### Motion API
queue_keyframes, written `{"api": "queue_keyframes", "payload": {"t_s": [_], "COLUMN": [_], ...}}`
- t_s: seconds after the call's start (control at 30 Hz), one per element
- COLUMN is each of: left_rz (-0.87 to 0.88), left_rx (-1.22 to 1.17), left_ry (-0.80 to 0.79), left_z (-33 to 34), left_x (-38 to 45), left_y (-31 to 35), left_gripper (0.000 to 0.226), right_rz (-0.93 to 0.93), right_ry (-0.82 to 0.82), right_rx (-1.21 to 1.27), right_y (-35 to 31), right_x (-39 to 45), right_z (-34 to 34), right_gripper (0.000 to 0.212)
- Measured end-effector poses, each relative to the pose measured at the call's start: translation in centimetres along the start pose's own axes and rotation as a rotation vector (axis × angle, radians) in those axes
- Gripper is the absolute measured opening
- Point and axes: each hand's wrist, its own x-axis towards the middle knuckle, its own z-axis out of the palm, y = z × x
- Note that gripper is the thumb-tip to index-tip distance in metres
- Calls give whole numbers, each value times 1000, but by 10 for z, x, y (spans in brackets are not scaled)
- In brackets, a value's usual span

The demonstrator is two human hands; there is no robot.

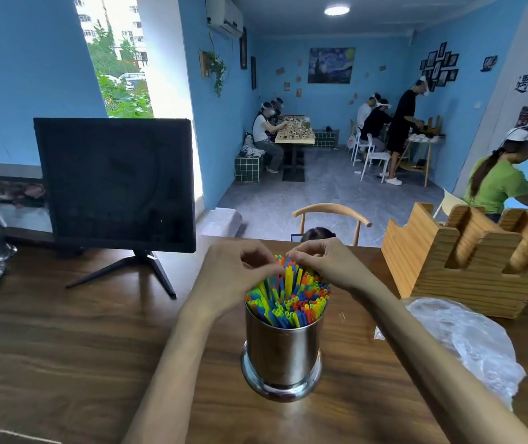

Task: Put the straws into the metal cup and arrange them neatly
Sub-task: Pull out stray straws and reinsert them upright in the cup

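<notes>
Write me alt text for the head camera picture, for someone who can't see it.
Two hands, left hand and right hand, pinch the tops of colourful straws standing in a metal cup on a wooden table. A dark monitor stands to the left, a wooden rack and a plastic bag to the right.

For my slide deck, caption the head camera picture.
Both hands, left and right, pinch the tops of colourful straws standing in a metal cup on a wooden table.
</notes>
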Motion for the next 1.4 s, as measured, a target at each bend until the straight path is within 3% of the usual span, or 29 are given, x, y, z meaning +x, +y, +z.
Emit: {"api": "queue_keyframes", "payload": {"t_s": [0.2, 0.37, 0.53, 0.67, 0.8, 0.97, 1.07, 1.13, 1.23, 1.33, 1.4], "left_rz": [-50, -71, -94, -189, -262, -296, -269, -196, -12, 109, 142], "left_rx": [20, -73, -142, -269, -512, -821, -853, -769, -614, -501, -424], "left_ry": [-45, -10, 121, 14, -13, 239, 322, 394, 528, 569, 514], "left_z": [0, -2, 1, 3, 8, 1, -4, -2, 3, 2, 2], "left_x": [1, 1, 2, 4, 11, 17, 19, 17, 13, 12, 12], "left_y": [-6, -8, -5, -2, 6, 9, 12, 15, 16, 18, 17], "left_gripper": [19, 10, 14, 30, 48, 38, 46, 59, 70, 63, 52], "right_rz": [6, 10, -137, -292, -332, -324, -283, -263, -221, -146, -97], "right_ry": [10, 50, 264, 344, 186, -379, -517, -471, -240, -26, -49], "right_rx": [-1, 135, 367, 541, 546, 419, 413, 383, 266, 72, -31], "right_y": [-2, -27, -65, -85, -83, -52, -39, -33, -17, -1, 4], "right_x": [9, 5, -15, -32, -37, -31, -26, -19, -2, 9, 10], "right_z": [-2, -14, -37, -47, -44, -46, -44, -43, -39, -32, -28], "right_gripper": [15, 16, 19, 16, 15, 19, 24, 25, 20, 18, 14]}}
